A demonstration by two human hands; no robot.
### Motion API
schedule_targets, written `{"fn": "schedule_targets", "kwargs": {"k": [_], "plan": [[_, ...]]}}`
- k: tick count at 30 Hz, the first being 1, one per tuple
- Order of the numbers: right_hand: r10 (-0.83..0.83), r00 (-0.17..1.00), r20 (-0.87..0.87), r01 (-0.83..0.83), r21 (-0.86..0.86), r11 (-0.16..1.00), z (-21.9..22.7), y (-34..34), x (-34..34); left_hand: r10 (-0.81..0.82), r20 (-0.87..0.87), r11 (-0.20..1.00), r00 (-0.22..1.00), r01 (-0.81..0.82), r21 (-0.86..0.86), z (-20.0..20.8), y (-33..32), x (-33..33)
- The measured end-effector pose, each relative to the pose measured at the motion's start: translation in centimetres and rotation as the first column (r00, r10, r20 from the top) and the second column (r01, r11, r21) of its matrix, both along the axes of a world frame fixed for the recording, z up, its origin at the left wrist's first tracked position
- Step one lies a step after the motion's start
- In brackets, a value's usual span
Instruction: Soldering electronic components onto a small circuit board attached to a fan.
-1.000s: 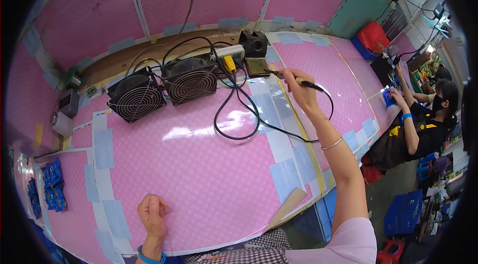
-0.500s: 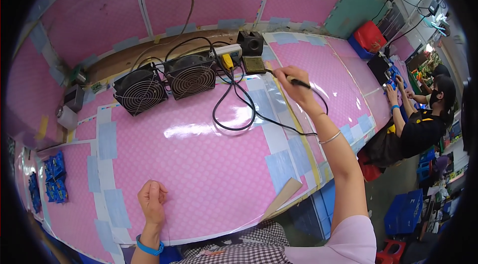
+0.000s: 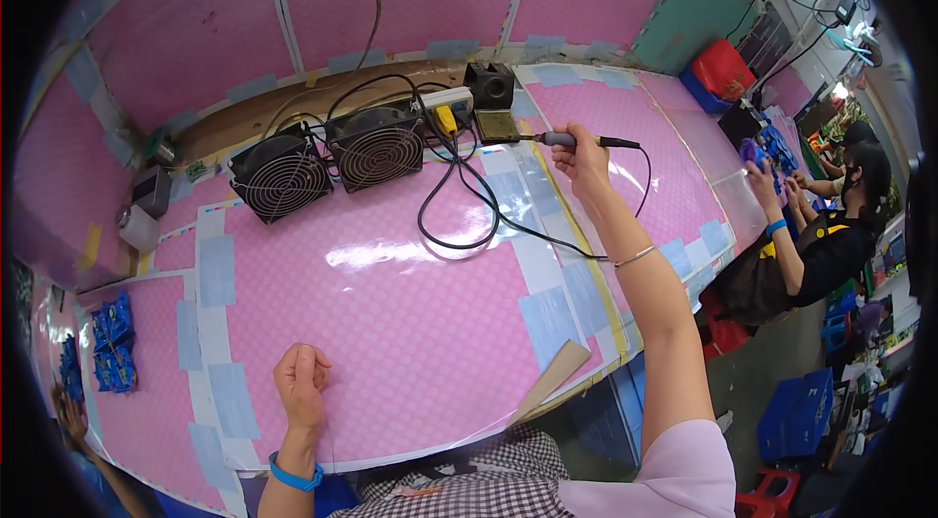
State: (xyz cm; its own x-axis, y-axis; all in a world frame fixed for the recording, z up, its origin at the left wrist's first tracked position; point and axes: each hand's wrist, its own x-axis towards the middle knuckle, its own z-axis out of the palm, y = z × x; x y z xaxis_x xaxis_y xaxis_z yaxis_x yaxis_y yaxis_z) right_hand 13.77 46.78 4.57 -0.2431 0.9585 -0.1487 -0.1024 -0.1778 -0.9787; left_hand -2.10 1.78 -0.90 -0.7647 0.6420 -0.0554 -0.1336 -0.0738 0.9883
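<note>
My right hand [image 3: 583, 164] grips a soldering iron [image 3: 560, 139] by its grey handle, above the right side of the table. Its tip points left and reaches the edge of the small tray with a worn yellowish sponge [image 3: 498, 126]. Behind that tray stands the black iron holder [image 3: 490, 85]. The iron's black cord leaves its rear end and curves down past my forearm. My left hand [image 3: 301, 387] lies closed on the pink tabletop [image 3: 410, 323] near the front edge. Whatever its curled fingers may hold is hidden.
Two black fans [image 3: 281, 176] with wire guards stand at the back, beside a white power strip [image 3: 447, 100] with a yellow plug. A looped cord lies in front. Blue packets [image 3: 114, 344] sit at left. Co-workers are at both sides; a tan strip [image 3: 552, 381] lies near the front edge.
My right hand has shifted slightly and turned, so the iron now lies nearly level with its tip at the sponge tray. A co-worker's hand has appeared at the far left.
</note>
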Motion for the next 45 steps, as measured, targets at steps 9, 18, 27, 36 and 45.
{"fn": "schedule_targets", "kwargs": {"k": [9,18,27,36,45], "plan": [[0.102,0.956,0.275,-0.227,0.474,0.851,0.4,-2.1,0.3,0.006,0.008,1.000,1.000,-0.006,0.017,0.0,-0.2,-0.3],[0.319,0.945,-0.076,-0.270,0.369,0.889,3.9,-7.5,7.1,0.066,0.056,0.990,0.996,-0.072,0.122,-0.6,-1.0,-0.4],[-0.562,0.810,0.170,0.106,0.899,0.425,1.5,-1.9,22.0,0.094,0.014,0.995,0.995,-0.094,-0.017,0.7,0.7,1.6],[-0.865,0.346,0.364,0.143,0.891,0.432,-2.4,14.6,32.3,-0.147,0.105,0.989,0.984,0.145,0.024,-0.2,-2.7,-1.0],[-0.770,0.549,0.325,0.207,0.840,0.501,-5.3,15.5,33.0,-0.097,0.126,0.995,0.987,0.093,0.042,0.1,-2.1,-0.5]]}}
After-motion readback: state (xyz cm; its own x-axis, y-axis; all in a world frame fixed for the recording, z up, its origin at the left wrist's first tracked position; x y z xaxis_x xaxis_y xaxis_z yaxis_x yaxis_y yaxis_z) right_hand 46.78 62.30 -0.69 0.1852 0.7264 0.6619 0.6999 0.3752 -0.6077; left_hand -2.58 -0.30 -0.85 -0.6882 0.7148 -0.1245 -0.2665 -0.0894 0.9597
